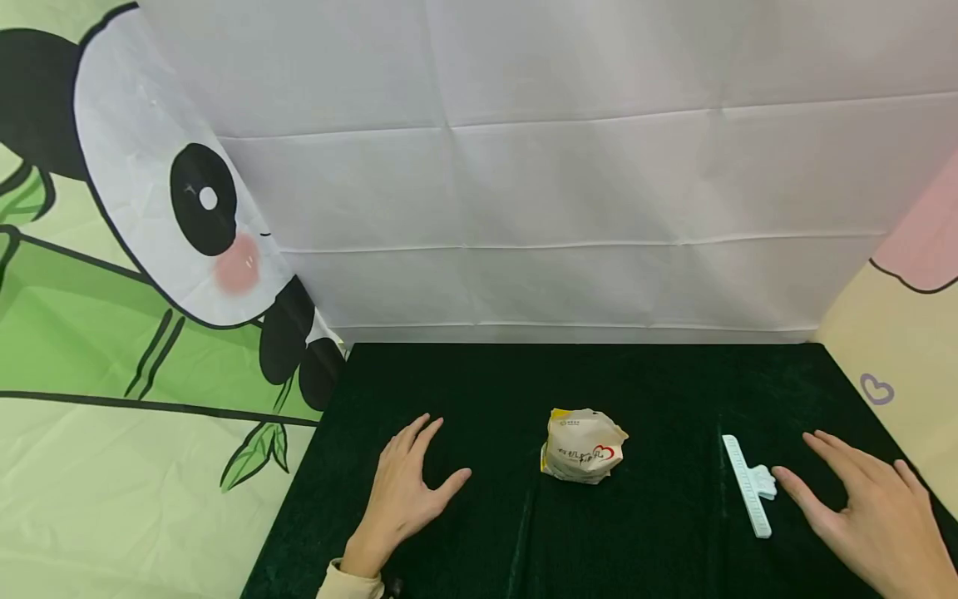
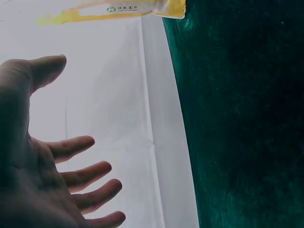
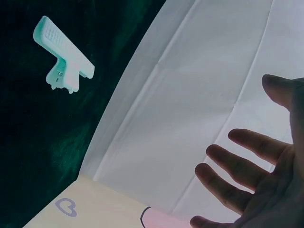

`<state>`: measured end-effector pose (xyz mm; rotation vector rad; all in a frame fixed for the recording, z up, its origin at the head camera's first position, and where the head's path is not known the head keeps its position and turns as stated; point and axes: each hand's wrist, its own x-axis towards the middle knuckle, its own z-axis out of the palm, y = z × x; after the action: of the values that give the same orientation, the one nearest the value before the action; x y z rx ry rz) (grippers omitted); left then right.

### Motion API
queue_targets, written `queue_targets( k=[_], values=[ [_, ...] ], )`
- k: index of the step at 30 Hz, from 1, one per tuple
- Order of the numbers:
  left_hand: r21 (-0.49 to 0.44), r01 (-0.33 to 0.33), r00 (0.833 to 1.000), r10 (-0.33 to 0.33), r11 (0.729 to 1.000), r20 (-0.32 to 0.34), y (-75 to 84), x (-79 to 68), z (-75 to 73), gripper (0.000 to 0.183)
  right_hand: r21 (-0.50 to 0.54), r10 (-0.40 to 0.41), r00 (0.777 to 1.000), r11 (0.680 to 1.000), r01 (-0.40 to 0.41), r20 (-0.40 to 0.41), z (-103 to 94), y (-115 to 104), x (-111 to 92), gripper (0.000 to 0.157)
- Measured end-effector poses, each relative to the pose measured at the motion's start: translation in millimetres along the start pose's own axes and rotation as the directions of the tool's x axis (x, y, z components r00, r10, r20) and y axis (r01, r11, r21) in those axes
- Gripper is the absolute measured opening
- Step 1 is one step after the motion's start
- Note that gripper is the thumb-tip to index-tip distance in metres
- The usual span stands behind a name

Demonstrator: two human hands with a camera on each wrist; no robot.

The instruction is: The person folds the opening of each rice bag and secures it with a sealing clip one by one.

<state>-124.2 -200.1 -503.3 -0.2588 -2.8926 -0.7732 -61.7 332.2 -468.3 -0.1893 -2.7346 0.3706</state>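
Observation:
A crumpled white and yellow food bag (image 1: pixel 585 447) with printed characters and a red heart sits near the middle of the dark green table. To its left my left hand (image 1: pixel 407 491) is held with fingers spread, holding nothing. On the right lies a pale mint bag clip (image 1: pixel 747 486), a long ruled bar with a scalloped grip. My right hand (image 1: pixel 871 503) is just right of the clip, fingers extended and thumb toward the grip. In the right wrist view the clip (image 3: pixel 64 54) is apart from my right hand (image 3: pixel 256 175). The left wrist view catches the bag's edge (image 2: pixel 128 8) above my left hand (image 2: pixel 52 161).
The green cloth (image 1: pixel 449 374) covers the table, with creases running front to back. Behind it hangs a white sheet (image 1: pixel 554 191). A panda-printed cloth (image 1: pixel 180 249) borders the left side, and a cream cloth (image 1: pixel 891 333) with a heart borders the right.

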Motion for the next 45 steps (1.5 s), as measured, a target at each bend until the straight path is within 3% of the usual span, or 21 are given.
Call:
queue_targets(
  k=[9,35,45],
  values=[
    [-0.037,0.012,0.999,-0.013,0.999,-0.037,1.1,2.2,3.4,0.080,0.117,-0.071,0.997,0.991,0.070,0.007,5.0,-2.3,-1.9,0.069],
    [-0.122,0.017,1.000,-0.019,0.992,-0.015,11.6,3.7,9.2,0.073,0.185,-0.116,0.993,0.976,0.116,-0.009,7.6,-13.1,2.9,0.063],
    [-0.143,-0.007,0.999,0.002,0.990,-0.037,15.6,4.5,11.4,0.070,0.227,-0.138,0.990,0.964,0.140,-0.024,7.1,-17.8,4.8,0.061]
  ],
)
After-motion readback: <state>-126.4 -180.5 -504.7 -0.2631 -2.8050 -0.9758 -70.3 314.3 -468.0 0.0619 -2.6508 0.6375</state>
